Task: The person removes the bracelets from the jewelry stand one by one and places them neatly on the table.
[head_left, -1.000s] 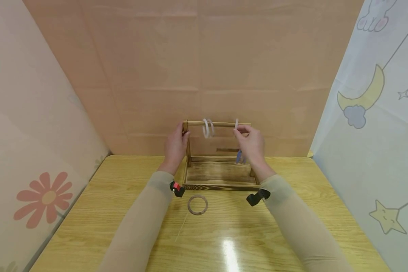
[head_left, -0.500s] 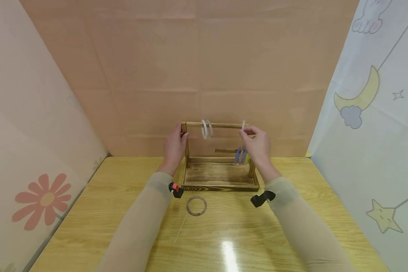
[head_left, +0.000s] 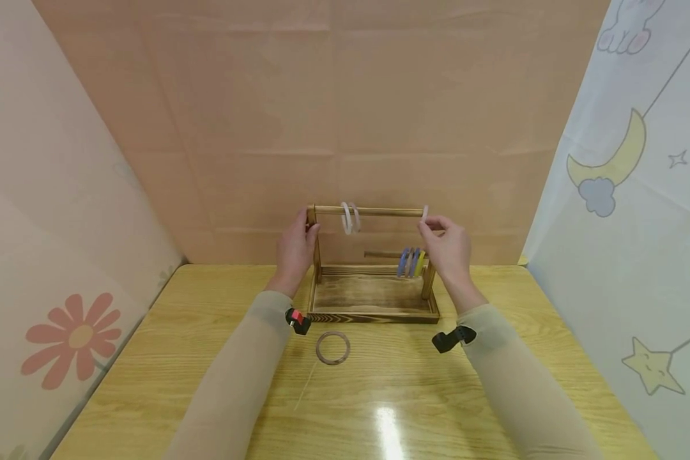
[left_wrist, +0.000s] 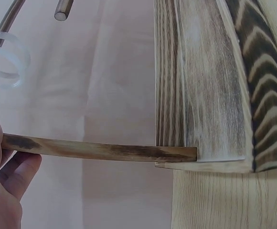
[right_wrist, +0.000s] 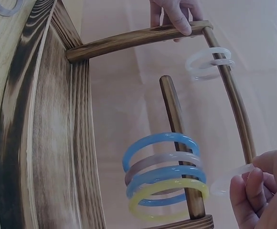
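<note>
Right hand (head_left: 450, 248) pinching white ring (head_left: 425, 213) at right end of top rod (head_left: 368, 210). Left hand (head_left: 296, 246) curled round rack's left post (head_left: 316, 249). Risk: ring slipping from so thin a pinch, dropping into tray (head_left: 374, 300).

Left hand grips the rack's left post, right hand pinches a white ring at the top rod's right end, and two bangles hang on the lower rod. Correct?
Not quite: the lower rod carries four bangles, seen in the right wrist view. The rest holds.
</note>
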`<state>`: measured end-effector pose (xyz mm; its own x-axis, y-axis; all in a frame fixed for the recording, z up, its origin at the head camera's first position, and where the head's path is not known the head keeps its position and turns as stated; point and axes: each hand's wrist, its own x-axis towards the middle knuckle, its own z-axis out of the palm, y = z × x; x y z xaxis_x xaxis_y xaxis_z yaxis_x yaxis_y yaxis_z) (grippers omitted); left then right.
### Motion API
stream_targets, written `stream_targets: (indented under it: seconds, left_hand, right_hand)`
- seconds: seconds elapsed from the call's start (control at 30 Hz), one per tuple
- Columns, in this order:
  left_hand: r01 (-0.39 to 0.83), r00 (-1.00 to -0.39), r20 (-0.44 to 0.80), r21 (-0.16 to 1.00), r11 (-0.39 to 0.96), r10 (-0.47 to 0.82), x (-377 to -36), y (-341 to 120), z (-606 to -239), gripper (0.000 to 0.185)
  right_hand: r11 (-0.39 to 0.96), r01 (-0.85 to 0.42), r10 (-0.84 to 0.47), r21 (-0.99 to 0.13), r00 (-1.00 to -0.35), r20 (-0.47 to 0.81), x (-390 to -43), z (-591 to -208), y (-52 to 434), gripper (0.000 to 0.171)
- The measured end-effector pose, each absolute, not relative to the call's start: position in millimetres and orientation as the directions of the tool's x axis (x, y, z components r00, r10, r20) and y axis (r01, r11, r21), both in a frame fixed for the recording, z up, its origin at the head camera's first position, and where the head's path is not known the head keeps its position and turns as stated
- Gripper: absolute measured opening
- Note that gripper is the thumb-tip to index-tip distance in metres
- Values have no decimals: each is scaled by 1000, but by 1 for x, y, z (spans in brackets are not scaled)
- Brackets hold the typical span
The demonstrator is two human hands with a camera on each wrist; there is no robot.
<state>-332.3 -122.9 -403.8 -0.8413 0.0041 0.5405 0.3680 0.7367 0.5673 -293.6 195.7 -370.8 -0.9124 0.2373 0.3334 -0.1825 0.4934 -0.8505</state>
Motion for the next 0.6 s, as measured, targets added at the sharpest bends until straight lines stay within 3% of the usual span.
stream_targets:
  seconds: [0.6]
  left_hand:
    - [364, -842, 540, 575, 733, -5, -332, -122, -405, 31]
  right_hand:
    - [402, -232, 277, -886, -891, 359, -287, -384, 206, 32]
